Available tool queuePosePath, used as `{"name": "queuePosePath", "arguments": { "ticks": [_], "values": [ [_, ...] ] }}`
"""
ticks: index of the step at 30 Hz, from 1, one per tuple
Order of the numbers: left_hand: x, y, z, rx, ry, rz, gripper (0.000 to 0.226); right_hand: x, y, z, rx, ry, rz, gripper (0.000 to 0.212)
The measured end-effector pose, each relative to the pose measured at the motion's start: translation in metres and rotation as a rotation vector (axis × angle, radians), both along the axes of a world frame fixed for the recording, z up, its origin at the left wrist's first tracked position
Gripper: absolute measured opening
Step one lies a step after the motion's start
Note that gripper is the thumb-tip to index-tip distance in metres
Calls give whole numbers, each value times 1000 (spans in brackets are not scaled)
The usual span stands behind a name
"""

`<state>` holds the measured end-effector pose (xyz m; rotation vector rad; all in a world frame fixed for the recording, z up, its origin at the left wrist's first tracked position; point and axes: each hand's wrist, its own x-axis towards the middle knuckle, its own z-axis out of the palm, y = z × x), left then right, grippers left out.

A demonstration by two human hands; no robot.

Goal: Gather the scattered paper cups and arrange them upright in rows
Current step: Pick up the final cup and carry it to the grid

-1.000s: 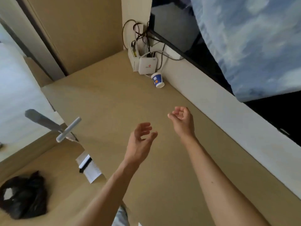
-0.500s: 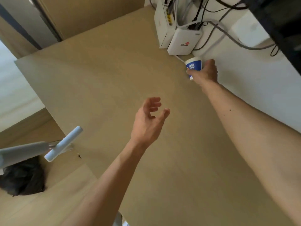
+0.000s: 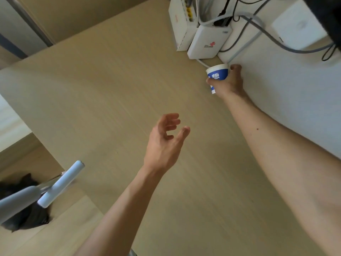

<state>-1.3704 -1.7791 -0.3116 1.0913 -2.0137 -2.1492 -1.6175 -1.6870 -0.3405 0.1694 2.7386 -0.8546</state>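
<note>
The right hand (image 3: 227, 82) is clamped round a blue-and-white paper cup (image 3: 217, 73), thumb on the wall side and fingers curled over the near side, so that only the white rim and part of the printed band show beyond the knuckles. The hold sits low on the body, probably because the rim is the part that crushes most easily and because a mid-body grasp lets the wrist turn the cup upright. Just past the grip, beyond the rim, a white router (image 3: 208, 41) leans in the corner with its cables (image 3: 245, 39) trailing close by (one grey lead runs almost under the cup), which likely explains the approach from the open side. I cannot tell whether the cup's base touches the desk (image 3: 110, 89) or is already clear of it. The left hand (image 3: 165, 143) hovers well short of the grip, fingers loosely spread and holding nothing, seemingly ready to receive or steady the cup.
</note>
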Motion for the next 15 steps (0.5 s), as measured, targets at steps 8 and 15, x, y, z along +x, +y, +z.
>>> {"name": "queuePosePath", "arguments": {
  "ticks": [8, 15],
  "values": [
    [4, 30, 28, -21, 48, -56, 32, 113, 69, 40, -435, 118, -112, 71],
    [54, 96, 64, -121, 126, -206, 30, 218, 177, 82, -643, 227, -234, 64]
  ]
}}
